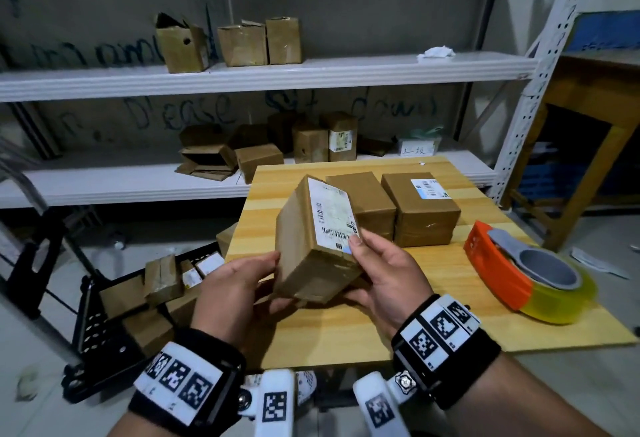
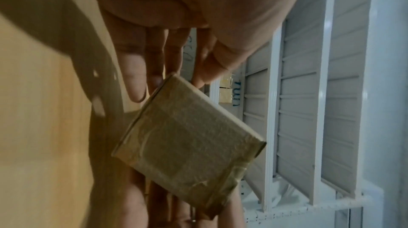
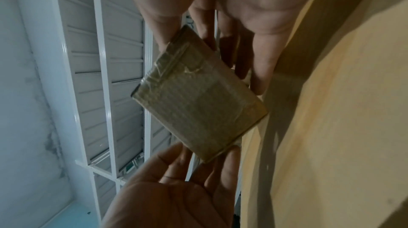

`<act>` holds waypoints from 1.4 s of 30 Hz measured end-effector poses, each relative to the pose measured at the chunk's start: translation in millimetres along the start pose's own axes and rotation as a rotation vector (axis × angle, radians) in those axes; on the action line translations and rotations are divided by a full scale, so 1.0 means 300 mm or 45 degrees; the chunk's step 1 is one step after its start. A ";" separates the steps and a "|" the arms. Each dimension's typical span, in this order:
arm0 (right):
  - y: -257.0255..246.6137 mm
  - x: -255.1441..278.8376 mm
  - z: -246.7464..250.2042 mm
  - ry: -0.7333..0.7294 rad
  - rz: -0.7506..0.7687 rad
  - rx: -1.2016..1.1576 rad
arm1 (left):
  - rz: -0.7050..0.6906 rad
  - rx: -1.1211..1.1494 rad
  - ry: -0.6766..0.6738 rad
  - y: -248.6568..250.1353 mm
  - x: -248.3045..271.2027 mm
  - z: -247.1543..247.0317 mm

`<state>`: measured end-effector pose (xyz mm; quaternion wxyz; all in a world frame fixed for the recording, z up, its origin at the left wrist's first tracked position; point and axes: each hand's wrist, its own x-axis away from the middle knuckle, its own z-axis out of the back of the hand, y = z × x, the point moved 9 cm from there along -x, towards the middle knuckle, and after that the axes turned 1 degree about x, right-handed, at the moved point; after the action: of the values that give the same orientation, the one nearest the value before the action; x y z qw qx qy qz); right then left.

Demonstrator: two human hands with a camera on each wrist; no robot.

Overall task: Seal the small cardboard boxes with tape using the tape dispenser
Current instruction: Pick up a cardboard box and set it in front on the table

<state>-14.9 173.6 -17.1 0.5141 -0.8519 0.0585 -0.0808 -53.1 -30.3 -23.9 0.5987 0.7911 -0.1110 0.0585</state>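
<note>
- A small cardboard box (image 1: 313,239) is held tilted above the near-centre of the wooden table (image 1: 381,326), clear of the surface, between both hands.
- The box is plain brown, oblong, with a white shipping label (image 1: 332,215) carrying barcodes on its upper-right face; that label runs almost the full length of the face.
- The near end of the box shows clear tape already across it — wrinkled at the corners and folded over the edges, as the wrist views show (image 2: 187,137).
- The left hand (image 1: 235,287) supports the box from the left and beneath: thumb against the left side face, fingers extended under the lower end, only lightly bent.
- The right hand (image 1: 384,277) takes the right side: thumb tip pressed on the label's near corner, fingers reaching under the box, fairly straight rather than wrapped round.
- An orange tape dispenser (image 1: 498,263) loaded with a roll of clear yellowish tape (image 1: 568,301) lies on the table's right edge, well apart from both hands.
- Two more closed brown boxes stand side by side at the far part of the table — the left one (image 1: 367,201) plain, the right one (image 1: 420,208) bearing a small label.
- White shelving (image 1: 242,76) behind holds further cartons, some open; a black crate (image 1: 104,332) on the floor to the left holds more.
</note>
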 end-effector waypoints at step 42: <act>-0.083 0.018 0.164 0.140 -0.066 0.146 | 0.127 0.323 -0.182 -0.071 -0.002 -0.179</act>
<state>0.4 226.9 -17.2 0.5559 -0.8165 0.0599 -0.1438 -46.2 26.8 -29.1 0.4808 0.8561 -0.1842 0.0451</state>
